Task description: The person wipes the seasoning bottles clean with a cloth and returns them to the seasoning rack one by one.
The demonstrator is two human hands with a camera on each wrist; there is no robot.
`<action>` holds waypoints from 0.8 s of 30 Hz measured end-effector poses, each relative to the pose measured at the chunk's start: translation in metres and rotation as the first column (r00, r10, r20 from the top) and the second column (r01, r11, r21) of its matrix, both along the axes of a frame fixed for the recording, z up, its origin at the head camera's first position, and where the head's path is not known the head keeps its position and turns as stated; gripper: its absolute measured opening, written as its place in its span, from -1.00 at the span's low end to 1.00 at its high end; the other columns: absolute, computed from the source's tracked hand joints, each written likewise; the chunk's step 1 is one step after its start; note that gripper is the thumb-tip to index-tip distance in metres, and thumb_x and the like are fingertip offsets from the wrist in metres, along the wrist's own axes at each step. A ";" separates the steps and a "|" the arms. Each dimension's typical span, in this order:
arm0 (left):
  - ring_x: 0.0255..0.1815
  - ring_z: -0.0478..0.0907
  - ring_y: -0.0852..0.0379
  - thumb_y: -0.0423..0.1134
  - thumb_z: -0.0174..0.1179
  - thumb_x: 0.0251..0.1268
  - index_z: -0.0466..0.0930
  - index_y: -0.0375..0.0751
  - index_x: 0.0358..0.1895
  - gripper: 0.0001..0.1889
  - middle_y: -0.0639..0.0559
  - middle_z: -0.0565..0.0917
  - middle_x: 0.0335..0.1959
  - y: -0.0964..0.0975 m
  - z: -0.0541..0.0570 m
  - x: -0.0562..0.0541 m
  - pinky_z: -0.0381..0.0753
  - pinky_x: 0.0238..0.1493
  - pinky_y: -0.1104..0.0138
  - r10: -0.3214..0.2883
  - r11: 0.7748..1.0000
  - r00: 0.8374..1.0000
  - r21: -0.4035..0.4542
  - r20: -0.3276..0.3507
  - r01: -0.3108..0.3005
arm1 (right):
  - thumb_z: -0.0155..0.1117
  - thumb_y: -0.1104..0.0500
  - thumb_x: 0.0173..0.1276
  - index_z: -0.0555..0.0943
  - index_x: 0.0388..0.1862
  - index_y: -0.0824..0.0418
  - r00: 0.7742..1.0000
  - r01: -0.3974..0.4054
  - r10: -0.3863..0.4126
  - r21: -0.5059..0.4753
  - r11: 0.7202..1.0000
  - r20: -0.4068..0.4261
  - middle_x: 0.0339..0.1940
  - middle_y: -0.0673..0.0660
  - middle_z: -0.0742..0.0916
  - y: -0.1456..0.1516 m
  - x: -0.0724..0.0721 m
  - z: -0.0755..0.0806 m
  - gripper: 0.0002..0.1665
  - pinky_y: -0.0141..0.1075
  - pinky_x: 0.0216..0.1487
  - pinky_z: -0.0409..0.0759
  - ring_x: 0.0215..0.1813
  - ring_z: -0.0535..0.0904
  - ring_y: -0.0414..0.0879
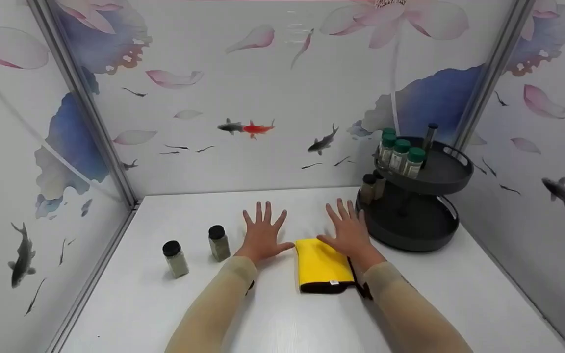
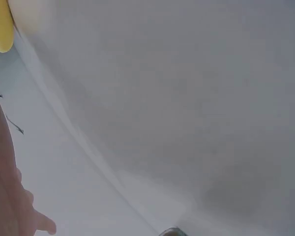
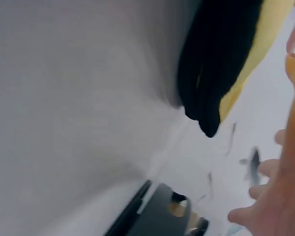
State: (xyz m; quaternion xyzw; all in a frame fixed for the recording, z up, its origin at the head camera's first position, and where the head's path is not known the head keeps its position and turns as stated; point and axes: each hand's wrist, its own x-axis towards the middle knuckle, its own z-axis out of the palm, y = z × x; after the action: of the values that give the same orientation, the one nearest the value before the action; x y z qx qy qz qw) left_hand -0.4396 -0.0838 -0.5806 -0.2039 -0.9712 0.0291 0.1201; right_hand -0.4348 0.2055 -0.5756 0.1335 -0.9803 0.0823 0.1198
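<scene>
My left hand (image 1: 261,238) is spread with fingers straight, just left of a folded yellow cloth (image 1: 322,264) with a black underside. On the cloth's right, my right hand (image 1: 352,236) is spread the same way, its thumb over the cloth's top edge. Neither hand holds anything. The right wrist view shows the cloth's black folded layers (image 3: 221,64) beside the hand (image 3: 280,196). At the left wrist view's edge the hand (image 2: 7,182) is only partly visible. Two spice jars with black lids, one nearer (image 1: 176,260) and one farther (image 1: 219,243), stand left of my left hand.
A black two-tier round rack (image 1: 410,230) stands at the right rear. Its upper tier carries several green-lidded jars (image 1: 399,156) and a slim dark bottle (image 1: 429,139); dark-lidded jars (image 1: 368,189) stand on the lower tier. Printed panels (image 1: 282,98) enclose the white table (image 1: 282,323).
</scene>
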 end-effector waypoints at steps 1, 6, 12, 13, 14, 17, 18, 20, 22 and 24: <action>0.75 -0.20 -0.53 0.71 -0.10 0.27 -0.03 0.27 0.76 0.07 -0.38 -0.10 0.77 -0.001 0.002 0.001 -0.06 0.46 -0.65 0.002 1.000 1.000 -0.012 -0.006 -0.002 | 0.24 -0.52 0.39 0.10 0.78 -0.08 1.000 -0.005 0.005 -0.020 1.000 0.012 0.80 0.26 0.12 0.000 0.001 0.002 0.16 0.46 0.65 -0.02 0.79 -0.06 0.37; 0.75 -0.22 -0.52 0.68 -0.06 0.28 -0.03 0.29 0.75 0.06 -0.37 -0.11 0.77 -0.003 0.014 0.011 -0.06 0.47 -0.65 -0.014 1.000 1.000 -0.007 -0.009 0.014 | 0.24 -0.38 0.50 0.17 0.76 -0.05 0.996 0.006 0.008 -0.152 0.988 0.088 0.77 0.27 0.22 0.001 0.015 0.010 0.01 0.42 0.67 0.02 0.77 0.00 0.37; 0.76 -0.20 -0.51 0.58 0.10 0.31 0.01 0.26 0.75 0.03 -0.37 -0.10 0.77 -0.006 0.022 0.030 -0.05 0.48 -0.64 -0.044 0.994 0.998 0.101 -0.049 0.049 | 0.23 -0.29 0.54 0.18 0.76 -0.02 0.988 0.064 -0.032 -0.209 0.976 0.150 0.76 0.31 0.22 -0.004 0.036 0.015 -0.05 0.40 0.66 0.07 0.75 0.03 0.41; 0.76 -0.19 -0.51 0.57 0.11 0.31 0.01 0.26 0.75 0.03 -0.36 -0.10 0.77 -0.007 0.022 0.032 -0.03 0.48 -0.63 -0.036 0.993 0.997 0.110 -0.065 0.043 | 0.24 -0.28 0.54 0.18 0.76 -0.02 0.985 0.075 -0.037 -0.231 0.970 0.168 0.76 0.31 0.22 -0.006 0.039 0.017 -0.05 0.39 0.66 0.08 0.75 0.04 0.41; 0.76 -0.18 -0.50 0.57 0.12 0.31 0.01 0.28 0.75 0.03 -0.35 -0.09 0.77 -0.008 0.023 0.034 -0.01 0.49 -0.61 -0.025 0.993 0.996 0.116 -0.080 0.034 | 0.25 -0.27 0.53 0.19 0.75 -0.02 0.982 0.085 -0.037 -0.257 0.963 0.185 0.76 0.32 0.22 -0.007 0.040 0.018 -0.05 0.38 0.66 0.08 0.75 0.04 0.40; 0.75 -0.13 -0.49 0.56 0.13 0.32 0.03 0.28 0.74 0.01 -0.34 -0.06 0.77 -0.009 0.023 0.040 0.05 0.50 -0.59 0.009 0.990 0.992 0.143 -0.126 0.009 | 0.29 -0.23 0.52 0.22 0.74 0.02 0.969 0.116 -0.030 -0.343 0.932 0.246 0.76 0.32 0.22 -0.009 0.045 0.022 -0.05 0.36 0.67 0.09 0.75 0.04 0.39; 0.75 -0.11 -0.50 0.55 0.14 0.32 0.04 0.27 0.74 0.01 -0.35 -0.05 0.76 -0.008 0.023 0.042 0.07 0.49 -0.58 0.016 0.988 0.990 0.151 -0.138 0.005 | 0.30 -0.22 0.52 0.23 0.74 0.03 0.965 0.124 -0.026 -0.365 0.923 0.262 0.76 0.32 0.23 -0.010 0.046 0.024 -0.06 0.34 0.67 0.11 0.75 0.06 0.37; 0.73 -0.05 -0.51 0.48 0.19 0.34 0.07 0.23 0.74 -0.01 -0.38 0.01 0.75 -0.004 0.023 0.047 0.12 0.47 -0.58 0.019 0.985 0.987 0.173 -0.158 0.009 | 0.31 -0.19 0.52 0.26 0.72 0.06 0.959 0.135 -0.016 -0.403 0.905 0.284 0.75 0.33 0.25 -0.010 0.048 0.027 -0.08 0.31 0.69 0.12 0.75 0.10 0.35; 0.71 0.00 -0.53 0.39 0.26 0.36 0.10 0.19 0.73 -0.04 -0.41 0.05 0.73 0.001 0.021 0.053 0.17 0.45 -0.58 0.016 0.980 0.986 0.197 -0.166 0.017 | 0.33 -0.16 0.51 0.29 0.70 0.08 0.955 0.134 0.000 -0.432 0.892 0.298 0.73 0.33 0.28 -0.010 0.049 0.029 -0.10 0.28 0.69 0.13 0.73 0.15 0.34; 0.69 0.06 -0.53 0.27 0.34 0.36 0.13 0.14 0.72 -0.05 -0.43 0.10 0.71 0.008 0.020 0.060 0.23 0.44 -0.56 0.014 0.973 0.986 0.230 -0.165 0.025 | 0.34 -0.14 0.50 0.32 0.68 0.08 0.949 0.135 0.017 -0.454 0.881 0.315 0.72 0.32 0.32 -0.010 0.050 0.030 -0.13 0.26 0.69 0.15 0.72 0.19 0.31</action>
State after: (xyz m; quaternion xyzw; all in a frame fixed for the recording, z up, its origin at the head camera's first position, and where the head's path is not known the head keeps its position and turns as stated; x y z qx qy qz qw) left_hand -0.3799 -0.0763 -0.5608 -0.1879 -0.9540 -0.0676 0.2236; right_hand -0.3849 0.1952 -0.5457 0.0558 -0.9412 0.3333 -0.0043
